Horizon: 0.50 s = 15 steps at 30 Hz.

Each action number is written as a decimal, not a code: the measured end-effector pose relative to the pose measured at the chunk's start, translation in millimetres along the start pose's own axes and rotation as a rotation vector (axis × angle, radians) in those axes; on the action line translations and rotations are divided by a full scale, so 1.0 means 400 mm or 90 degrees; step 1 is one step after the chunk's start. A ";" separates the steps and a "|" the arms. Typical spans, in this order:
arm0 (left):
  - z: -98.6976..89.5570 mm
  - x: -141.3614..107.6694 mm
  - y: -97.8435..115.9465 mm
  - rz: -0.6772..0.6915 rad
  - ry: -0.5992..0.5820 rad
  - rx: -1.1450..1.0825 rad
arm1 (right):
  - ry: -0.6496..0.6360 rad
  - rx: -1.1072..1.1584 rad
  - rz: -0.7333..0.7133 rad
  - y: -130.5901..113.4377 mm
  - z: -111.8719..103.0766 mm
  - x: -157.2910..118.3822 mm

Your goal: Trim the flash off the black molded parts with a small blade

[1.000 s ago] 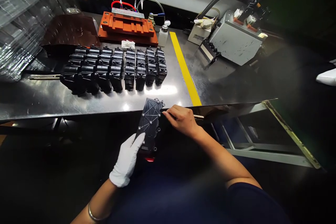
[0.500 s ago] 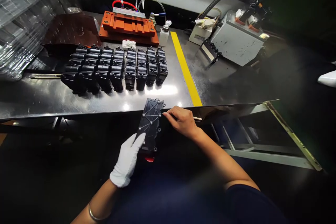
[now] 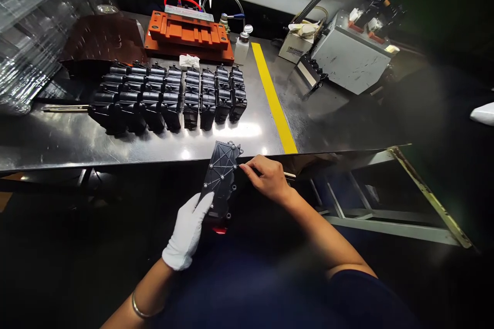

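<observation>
My left hand [image 3: 189, 229], in a white glove, is closed around the lower left part of a black ribbed plastic housing [image 3: 221, 175]. The housing is held up at a slant in front of the bench edge, its face with cross ribs and small round bosses towards me. Something red shows at its lower end. My bare right hand [image 3: 265, 175] is closed in a pinch beside the housing's upper right edge. A thin tool with a pale handle [image 3: 289, 176] sticks out behind that hand. Its tip is too small to make out, close to the edge.
On the metal bench [image 3: 185, 155] stands a row of several similar black housings [image 3: 170, 95]. Behind them are an orange fixture [image 3: 189, 33] and a white pump bottle [image 3: 242, 47]. Yellow tape [image 3: 274, 97] crosses the bench; a grey machine [image 3: 351, 54] stands right of it. Clear plastic packaging [image 3: 31, 36] lies left.
The view has shifted slightly, so the bench things sit a little higher in the picture. Both hands keep almost the same pose at the housing.
</observation>
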<state>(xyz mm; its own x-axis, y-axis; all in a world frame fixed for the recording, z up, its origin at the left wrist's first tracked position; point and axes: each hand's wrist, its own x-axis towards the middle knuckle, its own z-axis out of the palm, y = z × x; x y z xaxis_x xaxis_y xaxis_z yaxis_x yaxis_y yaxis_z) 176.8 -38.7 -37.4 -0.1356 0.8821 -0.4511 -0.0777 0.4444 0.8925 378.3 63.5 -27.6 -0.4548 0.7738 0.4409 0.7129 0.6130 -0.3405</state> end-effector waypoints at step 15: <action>0.005 0.001 -0.011 0.002 0.002 -0.017 | 0.017 0.019 0.064 -0.019 0.005 -0.019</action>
<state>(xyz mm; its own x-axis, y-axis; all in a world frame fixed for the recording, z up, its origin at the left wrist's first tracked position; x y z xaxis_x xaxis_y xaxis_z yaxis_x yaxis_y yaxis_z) 179.2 -39.7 -41.3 -0.1383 0.8828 -0.4489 -0.1041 0.4378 0.8930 375.4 53.3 -30.3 -0.3669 0.8274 0.4252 0.7375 0.5373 -0.4091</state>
